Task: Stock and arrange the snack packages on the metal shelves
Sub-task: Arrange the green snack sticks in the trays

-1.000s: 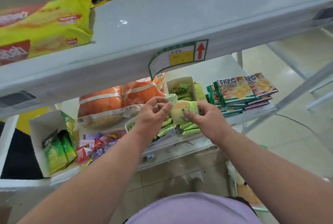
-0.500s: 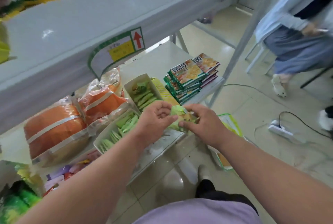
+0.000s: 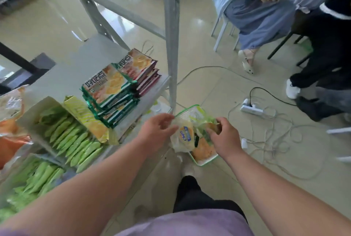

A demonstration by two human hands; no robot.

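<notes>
Closest to us, both forearms reach forward past the shelf's right corner. Our left hand (image 3: 158, 131) has fingers loosely curled, fingertips at the crinkled edge of a pale "Chips" packet (image 3: 183, 137); whether it truly pinches the film we cannot tell. Our right hand (image 3: 223, 138) has thumb and fingers curled, apparently pinching a small green wrapper, though blur hides the contact. Both hover over a green-rimmed tray (image 3: 204, 160) on the floor just beside the shelf post (image 3: 171, 45), holding orange-toned packets. We judge the packets light, soft, air-filled and slippery; contents likely brittle, so take them by the crimped end seam or flat across the faces, no squeezing. Left of the hands, on the metal shelf (image 3: 95, 53): an open carton of green sachets (image 3: 76, 137), standing on edge in rows, with a second group below-left. Behind it, a stack of green-edged cracker packs (image 3: 106, 91) touching a red-edged stack (image 3: 140, 68), both near the shelf's right corner. Orange bags (image 3: 11, 140) sit at the far left. Farther out, a power strip (image 3: 250, 109) and loose cables lie on the tiled floor; seated people (image 3: 262, 7) beyond.
</notes>
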